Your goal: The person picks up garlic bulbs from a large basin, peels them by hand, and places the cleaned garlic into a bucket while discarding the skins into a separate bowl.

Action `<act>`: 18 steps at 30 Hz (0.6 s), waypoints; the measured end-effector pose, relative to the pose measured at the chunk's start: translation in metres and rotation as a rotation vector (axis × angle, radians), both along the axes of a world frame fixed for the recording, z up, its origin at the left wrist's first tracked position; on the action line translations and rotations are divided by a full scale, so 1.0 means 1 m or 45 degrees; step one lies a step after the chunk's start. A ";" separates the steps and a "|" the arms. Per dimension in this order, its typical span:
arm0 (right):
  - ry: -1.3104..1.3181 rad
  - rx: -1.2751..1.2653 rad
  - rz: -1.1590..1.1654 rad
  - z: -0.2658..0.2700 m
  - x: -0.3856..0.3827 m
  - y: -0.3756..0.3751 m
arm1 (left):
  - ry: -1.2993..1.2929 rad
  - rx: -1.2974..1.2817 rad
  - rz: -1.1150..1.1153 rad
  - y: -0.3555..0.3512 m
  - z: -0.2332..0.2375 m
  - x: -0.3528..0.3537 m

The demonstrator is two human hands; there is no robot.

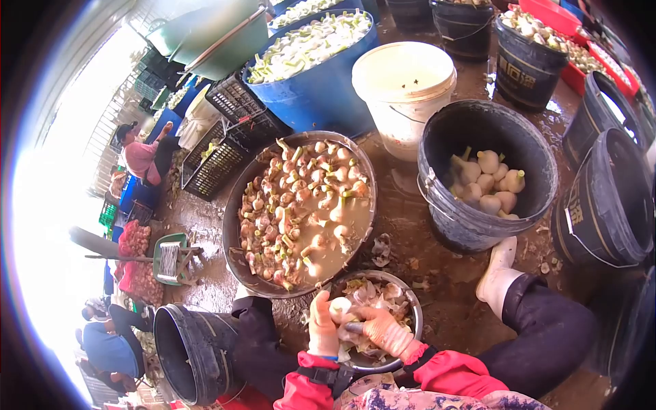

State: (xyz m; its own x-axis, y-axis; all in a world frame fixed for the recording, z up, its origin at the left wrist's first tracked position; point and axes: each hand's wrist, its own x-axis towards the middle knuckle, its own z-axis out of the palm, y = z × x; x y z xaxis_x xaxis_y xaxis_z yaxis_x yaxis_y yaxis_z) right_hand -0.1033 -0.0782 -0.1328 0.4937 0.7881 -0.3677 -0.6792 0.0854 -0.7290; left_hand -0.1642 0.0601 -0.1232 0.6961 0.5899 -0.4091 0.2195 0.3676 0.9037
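My left hand point(322, 326) is closed around a pale, mostly peeled garlic bulb point(339, 307). Close against it, my right hand point(384, 331) is curled around a small tool with a dark, rounded end point(354, 327), which touches the underside of the bulb. Both hands are over a metal bowl point(417, 321) of papery garlic peelings point(372, 295). Just beyond the bowl, a wide basin point(229, 225) holds many unpeeled bulbs point(280, 212) in muddy water. Peeled bulbs point(488, 179) lie inside a black bucket point(444, 222) to the right.
Behind the basin are a white bucket point(403, 75) and a blue tub point(307, 89) of greenish trimmings. Black crates point(215, 160) stand at the left of it. A tipped black bucket point(198, 348) is near my left leg. Other people point(141, 154) sit at far left. More black buckets point(594, 205) stand at right.
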 end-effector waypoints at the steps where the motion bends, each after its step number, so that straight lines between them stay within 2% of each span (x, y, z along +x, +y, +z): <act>1: -0.023 -0.077 0.002 0.001 0.005 -0.001 | -0.079 0.027 -0.043 -0.010 0.004 -0.001; 2: -0.042 -0.154 0.006 0.002 0.006 -0.001 | -0.154 0.052 -0.084 -0.019 0.011 -0.006; 3: -0.038 -0.157 0.013 0.001 0.005 -0.001 | -0.028 0.063 -0.089 -0.022 0.026 -0.005; 4: -0.279 -0.197 -0.003 0.002 0.004 -0.001 | 0.092 0.074 -0.092 -0.021 0.037 -0.002; 6: -0.764 -0.266 -0.033 0.002 0.002 -0.001 | 0.006 -0.184 0.095 0.007 -0.005 -0.015; 7: -0.815 -0.331 -0.163 -0.003 0.010 -0.001 | -0.056 -0.288 0.181 0.001 0.017 -0.011; 8: -0.554 -0.478 -0.261 -0.009 0.025 -0.016 | -0.003 -0.426 0.100 0.012 0.031 -0.023; 10: -0.103 -0.322 -0.530 -0.074 0.018 -0.009 | -0.058 -0.564 0.162 0.007 0.045 -0.026; 11: -0.103 -0.319 -0.526 -0.067 0.021 -0.015 | -0.058 -0.561 0.166 0.005 0.045 -0.028; 13: -0.629 -0.940 0.056 -0.038 0.031 -0.027 | -0.156 -0.401 0.274 0.001 0.044 -0.031; 14: -0.635 -0.938 0.054 -0.041 0.029 -0.028 | -0.162 -0.399 0.274 0.004 0.040 -0.036; 16: -0.828 -0.963 0.401 -0.061 0.016 -0.023 | -0.015 -0.187 0.231 0.016 0.030 -0.050; 17: -1.220 -0.696 0.192 -0.081 0.006 -0.017 | -0.017 -0.186 0.229 0.020 0.030 -0.051; 18: -1.222 -0.697 0.191 -0.067 0.007 -0.016 | 0.003 -0.319 0.154 0.023 0.030 -0.052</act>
State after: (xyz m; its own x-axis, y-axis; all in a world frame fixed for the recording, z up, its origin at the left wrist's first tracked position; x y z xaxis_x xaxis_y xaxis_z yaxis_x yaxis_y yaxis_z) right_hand -0.0963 -0.0942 -0.1999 0.6727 0.7121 -0.2011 0.2095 -0.4440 -0.8712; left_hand -0.2165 0.0833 -0.0928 0.6257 0.5487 -0.5544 0.1626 0.6035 0.7806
